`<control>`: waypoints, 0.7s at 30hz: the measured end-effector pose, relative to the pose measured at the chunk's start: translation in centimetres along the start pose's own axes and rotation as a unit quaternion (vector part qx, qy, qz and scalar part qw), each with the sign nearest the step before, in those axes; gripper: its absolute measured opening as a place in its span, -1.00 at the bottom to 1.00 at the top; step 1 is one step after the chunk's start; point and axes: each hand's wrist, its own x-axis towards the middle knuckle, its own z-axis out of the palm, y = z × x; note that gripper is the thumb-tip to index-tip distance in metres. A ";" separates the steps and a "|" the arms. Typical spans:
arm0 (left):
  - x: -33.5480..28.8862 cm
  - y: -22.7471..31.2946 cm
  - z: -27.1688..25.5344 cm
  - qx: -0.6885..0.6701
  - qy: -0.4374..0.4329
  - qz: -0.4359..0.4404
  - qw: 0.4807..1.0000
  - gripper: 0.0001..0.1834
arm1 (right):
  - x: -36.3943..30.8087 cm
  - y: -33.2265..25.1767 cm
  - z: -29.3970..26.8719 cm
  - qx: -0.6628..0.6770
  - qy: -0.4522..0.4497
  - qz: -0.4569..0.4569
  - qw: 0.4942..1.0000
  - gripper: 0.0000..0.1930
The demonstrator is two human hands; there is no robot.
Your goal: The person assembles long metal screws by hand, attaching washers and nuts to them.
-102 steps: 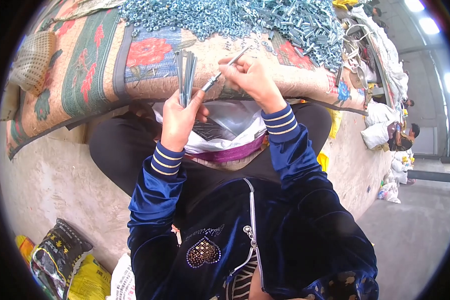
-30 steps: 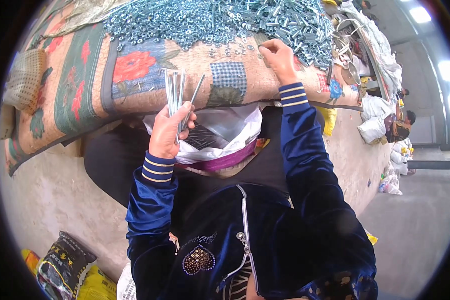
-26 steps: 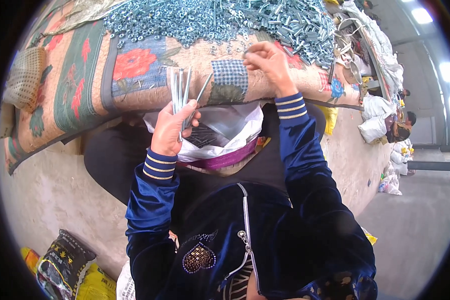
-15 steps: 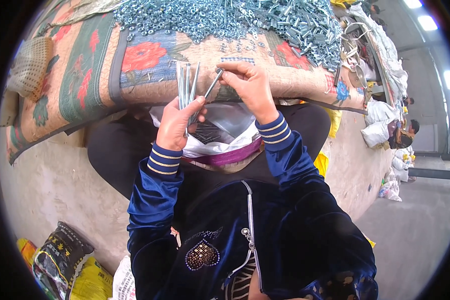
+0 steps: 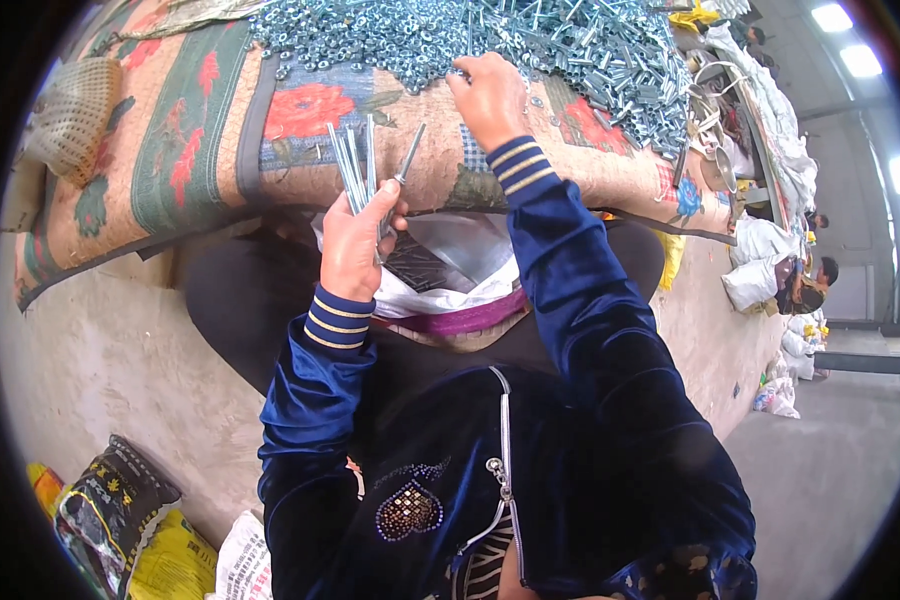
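My left hand (image 5: pixel 355 245) is closed round a bundle of long thin metal bolts (image 5: pixel 348 165), their shafts fanning upward. One bolt (image 5: pixel 411 152) leans apart from the others between thumb and forefinger, with a small ring-like piece on it near the thumb. My right hand (image 5: pixel 494 105) reaches to the near edge of a heap of metal nuts (image 5: pixel 360 45); thumb and forefinger pinch at a small nut (image 5: pixel 461 74) there. Below my left hand, an open white bag (image 5: pixel 480 290) in my lap holds dark, thin rod-like pieces.
A flowered quilt (image 5: pixel 305 112) covers the work surface. Metal sleeves (image 5: pixel 620 75) are heaped at its far right. A perforated basket-like thing (image 5: pixel 75 120) stands at the left. Packed sacks (image 5: pixel 120 495) lie on the floor at lower left; people sit far right.
My right hand has left the bolt by my left hand and moved up to the heap of nuts. My left hand keeps the bundle, now slightly lower against the quilt.
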 end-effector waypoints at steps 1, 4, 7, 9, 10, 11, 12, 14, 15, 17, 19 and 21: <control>0.1 -0.1 0.0 0.002 -0.005 -0.002 1.000 -0.77 | 0.3 0.3 0.6 -0.081 -0.022 -0.017 0.996 -0.86; 0.3 0.1 -0.1 0.003 -0.008 -0.002 1.000 -0.76 | 0.9 -0.1 0.8 -0.113 -0.003 -0.065 0.991 -0.89; 0.1 0.1 -0.3 0.003 -0.012 -0.011 1.000 -0.77 | 0.7 0.4 -0.1 -0.107 -0.009 -0.075 0.991 -0.90; 0.2 0.0 -0.3 -0.001 -0.012 -0.018 1.000 -0.77 | 0.0 0.4 -1.0 -0.034 -0.010 -0.019 0.999 -0.92; 0.2 0.0 -0.3 0.006 -0.014 -0.023 1.000 -0.77 | -0.3 0.4 -1.5 -0.032 -0.049 -0.018 0.998 -0.93; 0.2 0.1 -0.2 0.014 -0.020 -0.028 0.999 -0.77 | -0.6 0.5 -2.2 -0.034 -0.048 -0.016 0.998 -0.93; 0.2 0.0 -0.1 0.015 -0.022 -0.029 0.999 -0.77 | -0.9 0.5 -2.7 0.195 -0.114 0.088 0.970 -0.92; 0.1 0.0 0.0 0.021 -0.039 -0.039 0.998 -0.76 | -1.4 0.2 -4.5 0.497 -0.209 0.183 0.822 -0.87; 0.1 0.0 0.0 0.021 -0.038 -0.040 0.998 -0.76 | -2.0 -0.3 -5.3 0.499 -0.210 0.184 0.821 -0.87; 0.1 0.0 0.0 0.035 -0.049 -0.050 0.997 -0.74 | -2.9 -0.9 -6.5 0.583 -0.284 0.175 0.741 -0.85; 0.1 -0.2 0.0 0.039 -0.060 -0.053 0.996 -0.74 | -3.4 -0.5 -7.1 0.589 -0.287 0.168 0.736 -0.84; -0.1 -0.2 0.2 0.047 -0.070 -0.055 0.995 -0.75 | -3.6 -0.1 -7.9 0.558 -0.316 0.189 0.744 -0.83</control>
